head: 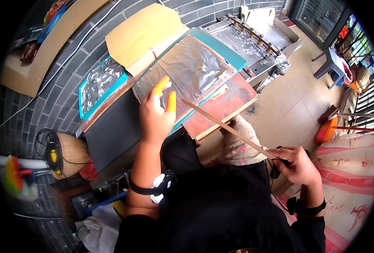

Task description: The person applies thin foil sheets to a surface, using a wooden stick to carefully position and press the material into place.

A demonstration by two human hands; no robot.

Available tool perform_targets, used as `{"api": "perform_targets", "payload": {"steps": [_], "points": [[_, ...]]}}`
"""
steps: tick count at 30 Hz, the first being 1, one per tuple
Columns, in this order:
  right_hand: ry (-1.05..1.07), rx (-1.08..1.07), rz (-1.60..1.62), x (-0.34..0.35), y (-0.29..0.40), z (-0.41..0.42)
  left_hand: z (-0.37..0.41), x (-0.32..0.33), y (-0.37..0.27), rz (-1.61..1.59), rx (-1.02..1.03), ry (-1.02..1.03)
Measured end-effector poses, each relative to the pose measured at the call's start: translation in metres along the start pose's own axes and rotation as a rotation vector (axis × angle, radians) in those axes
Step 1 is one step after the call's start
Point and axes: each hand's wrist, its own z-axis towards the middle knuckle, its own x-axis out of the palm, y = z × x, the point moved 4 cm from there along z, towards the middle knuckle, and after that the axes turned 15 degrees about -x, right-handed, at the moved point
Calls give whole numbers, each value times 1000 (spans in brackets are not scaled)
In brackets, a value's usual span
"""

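Observation:
My left hand (pixel 157 110), with yellow covers on two fingers, is raised over the near left part of a stack of thin silvery foil sheets (pixel 187 66); its fingers are apart, and I cannot tell whether they touch the foil. Under the stack lies a teal ribbed board (pixel 218 47). My right hand (pixel 294 164) grips the near end of a long thin wooden stick (pixel 228 128), whose far tip points at the stack's near edge. A red board (pixel 221 107) extends from beneath the teal one, towards my lap.
Left of the stack stands a blue-rimmed tray (pixel 123 77) of crumpled foil, with folded yellow paper (pixel 142 31) beyond it. A metal device (pixel 247 41) with foil scraps is at the back right. A stained cloth (pixel 242 144) hangs over my lap. A grey stool (pixel 330 64) stands on the floor.

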Motion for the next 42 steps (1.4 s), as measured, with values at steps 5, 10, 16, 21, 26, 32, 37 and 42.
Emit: {"api": "perform_targets", "payload": {"steps": [5,10,16,21,26,32,37,42], "points": [[-14,-14,-81,2,-1,-4,-32,5,7,126,16,22],[-78,86,-75,2,4,-7,-43,16,1,164,127,112],[-100,60,-51,-9,8,-11,-46,22,2,242,150,152],[-49,44,14,-16,7,-17,-46,24,5,247,136,152],[-3,-13,34,-14,5,-20,-45,25,3,253,145,143],[-29,75,-21,-16,9,-15,-45,22,7,108,98,85],[-60,44,-29,-6,2,-11,-40,19,7,133,68,54],[-61,45,-62,-11,7,-5,-38,19,4,142,112,113]]}}
